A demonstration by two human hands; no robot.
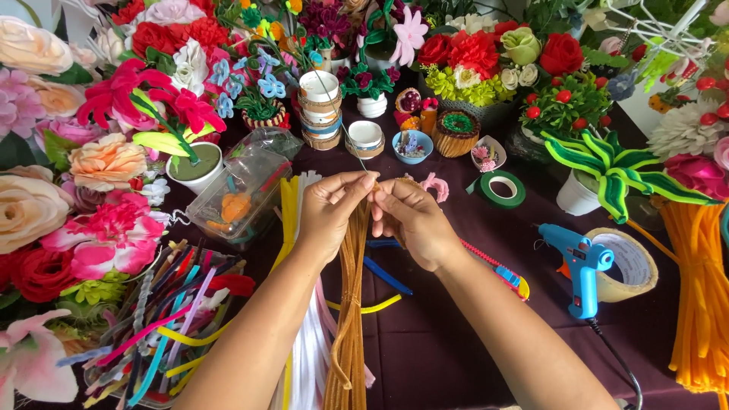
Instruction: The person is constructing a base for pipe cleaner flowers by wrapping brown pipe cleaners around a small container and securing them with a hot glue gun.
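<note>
I have my left hand (330,216) and right hand (414,220) pinching the top of one brown pipe-cleaner bundle (351,304), fingers pressed together, mid-table. A thin wire (343,125) rises from it; binding looks barely begun. One glue gun (579,266) right, two tape rolls (501,190).

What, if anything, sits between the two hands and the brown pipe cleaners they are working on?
Nothing visible. The left hand and right hand both pinch the top of the brown pipe-cleaner bundle directly, fingertips meeting there. A thin wire rises from that spot.
</note>
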